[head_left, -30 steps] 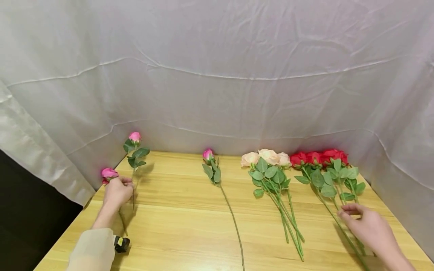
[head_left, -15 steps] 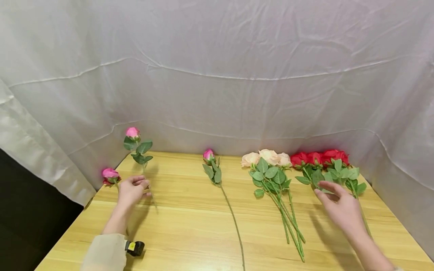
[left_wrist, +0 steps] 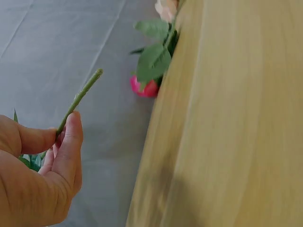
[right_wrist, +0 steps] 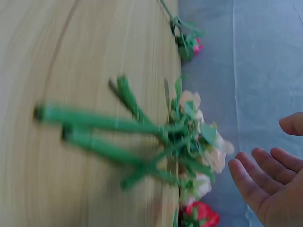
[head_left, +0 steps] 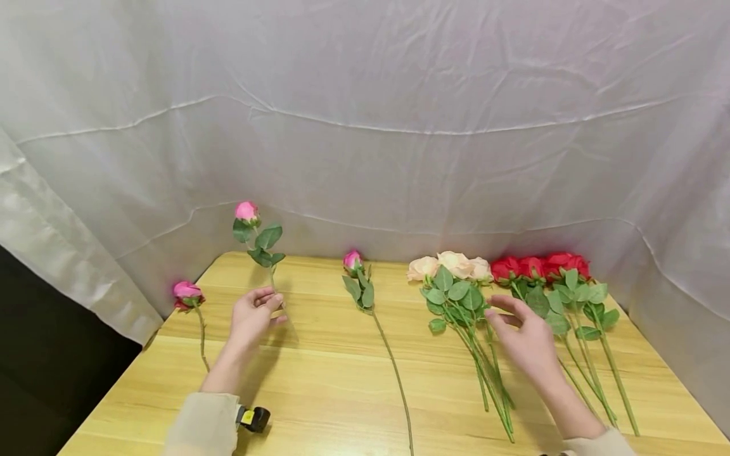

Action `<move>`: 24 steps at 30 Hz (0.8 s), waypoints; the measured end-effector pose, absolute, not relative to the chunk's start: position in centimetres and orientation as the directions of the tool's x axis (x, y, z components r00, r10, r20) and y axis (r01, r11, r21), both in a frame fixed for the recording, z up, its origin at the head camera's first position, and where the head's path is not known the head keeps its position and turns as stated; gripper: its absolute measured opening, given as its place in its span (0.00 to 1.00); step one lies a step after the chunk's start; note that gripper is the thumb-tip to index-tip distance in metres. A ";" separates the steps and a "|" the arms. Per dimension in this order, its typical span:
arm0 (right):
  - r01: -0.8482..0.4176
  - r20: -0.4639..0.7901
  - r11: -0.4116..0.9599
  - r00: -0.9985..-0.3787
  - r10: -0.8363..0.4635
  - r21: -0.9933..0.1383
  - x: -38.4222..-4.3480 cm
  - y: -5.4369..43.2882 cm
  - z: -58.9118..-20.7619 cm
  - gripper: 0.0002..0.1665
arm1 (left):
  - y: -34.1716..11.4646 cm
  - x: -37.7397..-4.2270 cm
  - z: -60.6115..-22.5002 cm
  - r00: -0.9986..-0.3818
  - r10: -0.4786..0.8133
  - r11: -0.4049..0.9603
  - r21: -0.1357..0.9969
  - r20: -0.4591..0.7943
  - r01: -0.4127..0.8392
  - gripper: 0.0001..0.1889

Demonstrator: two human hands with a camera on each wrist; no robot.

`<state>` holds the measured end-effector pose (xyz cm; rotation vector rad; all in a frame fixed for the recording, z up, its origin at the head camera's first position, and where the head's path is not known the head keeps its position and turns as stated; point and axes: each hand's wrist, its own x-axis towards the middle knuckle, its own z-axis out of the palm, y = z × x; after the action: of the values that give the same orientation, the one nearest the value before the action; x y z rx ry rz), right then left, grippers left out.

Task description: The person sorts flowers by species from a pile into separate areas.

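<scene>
My left hand (head_left: 253, 316) pinches the green stem (left_wrist: 78, 99) of a pink rose (head_left: 247, 211) between thumb and fingers and holds it upright above the table. In the left wrist view the stem's cut end juts past the fingertips. My right hand (head_left: 527, 339) hovers by the pale peach roses (head_left: 454, 263) with nothing in it, fingers apart from the thumb; the right wrist view shows its palm facing their stems (right_wrist: 109, 123). One pink rose (head_left: 352, 259) lies at mid-table on a long thin stem. Another pink rose (head_left: 187, 294) lies at the left edge.
Several red roses (head_left: 561, 264) lie at the back right with their stems toward the front. Grey cloth (head_left: 365, 164) hangs around the back and sides of the wooden table (head_left: 325, 380). A black wrist camera (head_left: 259, 419) sits at my left cuff.
My left hand has moved right, carrying the upright pink rose away from the one at the left edge. My right hand has moved left from the red roses' stems to the peach ones.
</scene>
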<state>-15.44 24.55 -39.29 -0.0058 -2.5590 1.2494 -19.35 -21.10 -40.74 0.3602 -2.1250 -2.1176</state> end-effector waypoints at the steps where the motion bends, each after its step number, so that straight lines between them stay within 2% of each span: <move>1: -0.125 0.251 0.609 -0.960 0.125 -0.783 -15.5 24.1 -39.3 0.27 | -20.8 -19.4 -40.6 -0.966 -0.247 -0.014 0.997 -0.078 -0.077 0.23; 24: -0.169 0.207 0.476 -0.978 0.028 -0.863 -16.5 16.2 -40.0 0.20 | -12.8 -20.3 -39.5 -0.971 -0.238 -0.158 0.987 -0.002 0.037 0.15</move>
<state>-16.46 16.15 -40.00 0.1218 -2.5279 1.5118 -20.28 -12.80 -39.52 0.2322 -1.9096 -2.2494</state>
